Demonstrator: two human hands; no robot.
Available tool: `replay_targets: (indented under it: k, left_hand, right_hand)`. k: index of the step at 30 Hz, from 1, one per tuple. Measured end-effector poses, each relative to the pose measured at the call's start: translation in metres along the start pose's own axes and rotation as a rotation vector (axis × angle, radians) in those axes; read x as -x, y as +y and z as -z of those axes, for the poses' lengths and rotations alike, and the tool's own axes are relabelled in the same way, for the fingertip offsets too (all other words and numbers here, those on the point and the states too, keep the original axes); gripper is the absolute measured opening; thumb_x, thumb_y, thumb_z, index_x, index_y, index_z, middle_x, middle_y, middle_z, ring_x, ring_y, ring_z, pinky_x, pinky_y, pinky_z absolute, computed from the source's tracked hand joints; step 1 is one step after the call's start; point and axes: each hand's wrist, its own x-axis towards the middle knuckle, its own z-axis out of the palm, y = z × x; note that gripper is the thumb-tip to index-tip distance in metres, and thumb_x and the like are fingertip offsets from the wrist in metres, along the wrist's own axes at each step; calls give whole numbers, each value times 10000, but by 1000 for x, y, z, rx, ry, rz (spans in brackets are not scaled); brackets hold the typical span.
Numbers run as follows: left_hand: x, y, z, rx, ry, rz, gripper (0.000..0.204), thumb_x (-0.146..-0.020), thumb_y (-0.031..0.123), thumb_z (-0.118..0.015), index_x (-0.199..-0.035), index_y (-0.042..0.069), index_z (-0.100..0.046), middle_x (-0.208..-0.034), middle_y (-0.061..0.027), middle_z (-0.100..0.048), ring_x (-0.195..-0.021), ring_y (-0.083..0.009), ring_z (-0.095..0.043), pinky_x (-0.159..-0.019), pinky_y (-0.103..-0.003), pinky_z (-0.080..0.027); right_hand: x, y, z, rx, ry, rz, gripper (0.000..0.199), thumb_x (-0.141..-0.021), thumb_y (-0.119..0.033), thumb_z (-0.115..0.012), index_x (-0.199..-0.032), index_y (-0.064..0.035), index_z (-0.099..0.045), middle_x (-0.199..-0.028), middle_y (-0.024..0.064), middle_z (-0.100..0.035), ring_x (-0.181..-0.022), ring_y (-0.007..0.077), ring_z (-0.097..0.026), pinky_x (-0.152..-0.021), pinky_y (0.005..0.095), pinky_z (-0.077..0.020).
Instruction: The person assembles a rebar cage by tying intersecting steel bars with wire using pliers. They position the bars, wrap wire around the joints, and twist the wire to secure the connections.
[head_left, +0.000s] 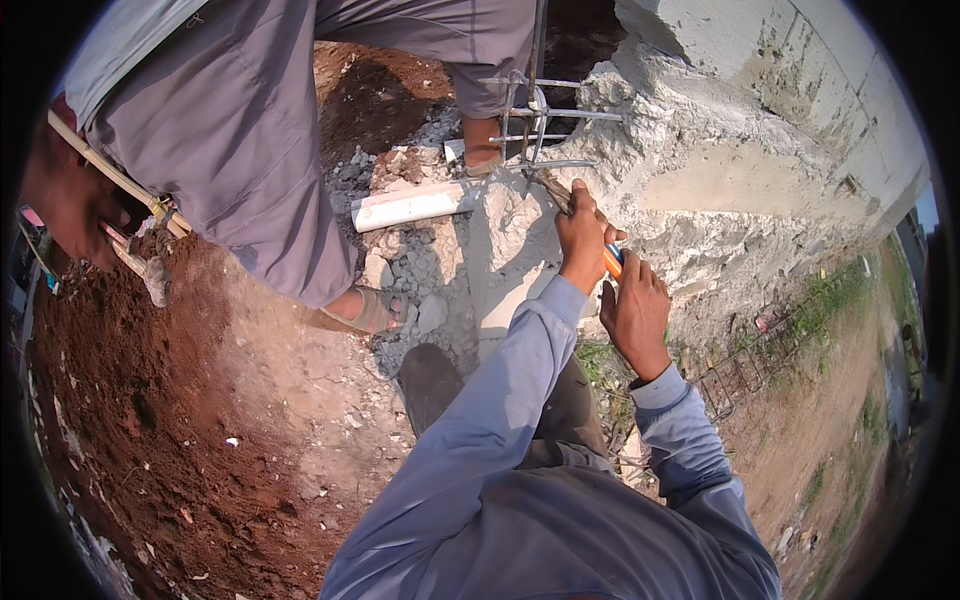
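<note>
My left hand (582, 238) is closed around the front part of a metal hand tool (613, 262) with an orange and blue handle. My right hand (638, 312) is wrapped round the rear of that handle. The tool's dark metal end (550, 187) reaches the lower bars of a rebar cage (540, 137) that sticks out of broken concrete (690, 140). Its exact kind is hidden by my fingers. Bent steel ties cross the upright bars just beyond my left hand.
A white pipe (412, 207) lies on rubble left of the concrete. Another person in grey trousers (225, 150) and sandals stands close at left, a hand (75, 205) near a wooden pole (110, 170). Red soil (180, 430) slopes below; wire mesh (745, 378) lies right.
</note>
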Motion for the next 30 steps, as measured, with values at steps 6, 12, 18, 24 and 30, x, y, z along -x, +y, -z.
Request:
replay_targets:
  k: [6,12,18,24,30]
  left_hand:
    - [5,-4,13,-53,-169,-14,393,-960,451,-579,-853,84,-486,-608,-21,-458,-500,-160,-518,-632,-439,-586]
    - [-8,2,26,288,-571,194,430,-939,494,-604,-713,165,-446,-542,14,-392,-457,-136,-432,-545,-380,-457]
    - [4,-6,-2,-3,120,42,532,-916,508,-637,-644,147,-354,-532,32,-336,-417,-115,-378,-424,-334,-392]
    - [18,1,17,31,-156,50,467,-930,499,-619,-672,147,-453,-531,5,-425,-422,-140,-446,-448,-353,-436]
    - [11,8,31,9,-256,239,482,-950,551,-550,-703,169,-392,-535,39,-311,-415,-128,-349,-440,-330,-374]
  right_hand:
    - [-17,37,-5,-411,-514,-234,303,-722,-95,-772,-915,10,-564,-623,97,-591,-516,248,-593,-491,368,-467]
    - [-43,48,10,-1106,-1027,-521,349,-640,-52,-825,-882,0,-579,-666,57,-594,-470,169,-566,-443,291,-441]
    - [8,21,-25,-30,-154,-96,439,-712,-144,-758,-1033,-20,-485,-818,184,-644,-651,357,-662,-576,459,-509]
    - [-5,32,-9,-959,-653,-457,343,-692,-167,-850,-673,-55,-527,-582,29,-533,-469,163,-515,-435,321,-378]
    - [-5,23,3,-565,-664,-381,300,-682,-163,-803,-658,-47,-527,-627,104,-571,-568,246,-608,-535,382,-481]
